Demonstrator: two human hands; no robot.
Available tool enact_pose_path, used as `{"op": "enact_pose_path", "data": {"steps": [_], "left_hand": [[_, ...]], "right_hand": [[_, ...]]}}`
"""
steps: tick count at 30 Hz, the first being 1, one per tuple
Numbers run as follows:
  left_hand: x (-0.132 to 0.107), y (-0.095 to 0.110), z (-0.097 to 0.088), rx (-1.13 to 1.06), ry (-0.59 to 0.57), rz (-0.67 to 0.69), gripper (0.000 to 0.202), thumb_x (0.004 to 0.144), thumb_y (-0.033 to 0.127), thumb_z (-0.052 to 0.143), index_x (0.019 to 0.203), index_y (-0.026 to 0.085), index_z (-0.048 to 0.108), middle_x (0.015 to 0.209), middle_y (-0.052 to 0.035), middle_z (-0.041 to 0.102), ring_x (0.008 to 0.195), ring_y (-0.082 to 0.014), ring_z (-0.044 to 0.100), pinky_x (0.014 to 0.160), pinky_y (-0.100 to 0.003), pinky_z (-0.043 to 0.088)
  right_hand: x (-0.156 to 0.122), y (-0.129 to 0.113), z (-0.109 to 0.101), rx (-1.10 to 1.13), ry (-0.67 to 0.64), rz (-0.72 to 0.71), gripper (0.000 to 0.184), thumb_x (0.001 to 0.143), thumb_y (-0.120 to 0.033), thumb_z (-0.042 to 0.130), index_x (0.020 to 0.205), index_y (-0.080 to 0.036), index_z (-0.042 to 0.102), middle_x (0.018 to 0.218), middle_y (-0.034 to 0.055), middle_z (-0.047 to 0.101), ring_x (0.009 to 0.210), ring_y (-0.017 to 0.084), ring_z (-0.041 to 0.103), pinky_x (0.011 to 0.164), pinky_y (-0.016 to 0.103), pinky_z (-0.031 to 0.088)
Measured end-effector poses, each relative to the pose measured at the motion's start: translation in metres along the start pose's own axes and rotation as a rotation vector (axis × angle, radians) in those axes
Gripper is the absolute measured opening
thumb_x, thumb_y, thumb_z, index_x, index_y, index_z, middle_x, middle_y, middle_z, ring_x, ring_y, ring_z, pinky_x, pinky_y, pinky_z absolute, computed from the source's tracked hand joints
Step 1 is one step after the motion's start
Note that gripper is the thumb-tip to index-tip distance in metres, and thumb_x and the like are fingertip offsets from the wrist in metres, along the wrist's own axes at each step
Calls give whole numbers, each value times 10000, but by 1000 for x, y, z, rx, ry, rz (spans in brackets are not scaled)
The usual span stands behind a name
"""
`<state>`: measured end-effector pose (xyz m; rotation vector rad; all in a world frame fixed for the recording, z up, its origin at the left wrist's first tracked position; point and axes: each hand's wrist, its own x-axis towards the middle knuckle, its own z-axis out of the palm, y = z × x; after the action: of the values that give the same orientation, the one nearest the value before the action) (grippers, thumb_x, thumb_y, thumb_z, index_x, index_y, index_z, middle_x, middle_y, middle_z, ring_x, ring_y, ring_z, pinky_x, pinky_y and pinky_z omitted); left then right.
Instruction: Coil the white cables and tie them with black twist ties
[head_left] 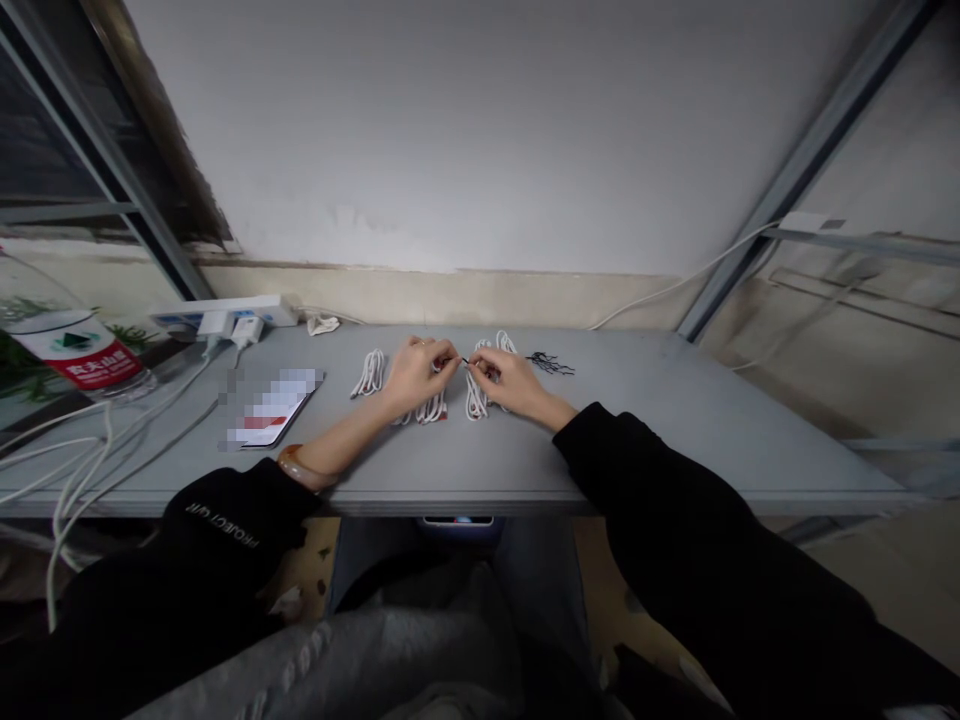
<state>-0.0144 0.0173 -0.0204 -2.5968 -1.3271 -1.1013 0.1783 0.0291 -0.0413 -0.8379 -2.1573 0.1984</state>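
Note:
My left hand (418, 376) and my right hand (514, 383) meet above the grey table, each closed in a pinch. Between their fingertips is a short black twist tie (465, 361), with an end in each pinch. Just below the hands lie coiled white cables, one bundle (431, 409) under my left hand and another (475, 398) under my right. Further left rests a separate white cable coil (369, 373), and one more coil (506, 342) shows behind my right hand. To the right is a loose pile of black twist ties (551, 363).
A phone (277, 408) lies left of my left forearm. Behind it is a power strip (259, 312) with plugged-in chargers. A red and white cup (82, 355) stands at the far left beside trailing white cords (97, 450). The wall (480, 140) closes off the table's back edge.

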Motion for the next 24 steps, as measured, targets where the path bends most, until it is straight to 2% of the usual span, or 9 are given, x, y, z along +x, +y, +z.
{"op": "enact_pose_path", "data": {"steps": [5,7,10,12,15,17,20,24], "left_hand": [[-2,1,0,67,5,2,183,904,284,502,803,180,613,713,-24,650,721,-174,590,828,-347,386],[-2,2,-2,82,21,-4,203,925,323,486,921,178,627,787,-37,680,771,-184,611,847,-347,390],[0,5,-11,206,82,-49,359,946,392,442,1185,156,567,1001,-95,695,953,-234,623,912,-372,388],[1,7,-18,346,104,-144,422,956,391,389,1257,130,529,1118,-148,666,1067,-281,596,948,-403,377],[3,7,-27,545,88,-394,421,939,344,363,1203,86,565,1187,-219,623,1129,-345,569,959,-446,375],[3,3,-29,629,41,-564,422,908,329,399,1170,53,582,1222,-255,601,1135,-373,567,956,-461,382],[4,-6,-31,690,-106,-758,460,871,309,454,1188,4,590,1270,-295,581,1157,-405,563,957,-484,386],[4,-26,-34,683,-377,-871,437,841,244,496,1181,14,644,1264,-311,601,1182,-441,557,944,-546,382]], "right_hand": [[-2,-1,3,-1,19,34,143,908,-297,488,835,-223,587,653,-16,577,588,139,511,594,272,376],[-3,-1,3,-26,79,69,146,907,-309,500,850,-227,606,683,-9,608,601,141,525,601,273,382],[-2,0,2,-47,204,123,175,912,-340,505,886,-224,634,721,6,641,620,148,543,612,277,396],[-1,1,1,-47,274,146,198,916,-353,501,903,-216,643,748,17,655,635,153,555,613,277,400],[1,5,0,-44,344,162,197,913,-342,505,894,-207,648,787,29,669,666,159,572,635,281,409],[1,6,0,-45,370,161,179,908,-318,510,879,-204,646,805,35,673,689,163,581,656,284,417],[1,7,0,-57,378,147,162,907,-295,512,877,-203,642,842,43,678,733,170,594,672,286,422],[0,7,0,-67,360,123,164,917,-297,508,868,-204,634,857,46,674,765,179,600,680,290,425]]}}
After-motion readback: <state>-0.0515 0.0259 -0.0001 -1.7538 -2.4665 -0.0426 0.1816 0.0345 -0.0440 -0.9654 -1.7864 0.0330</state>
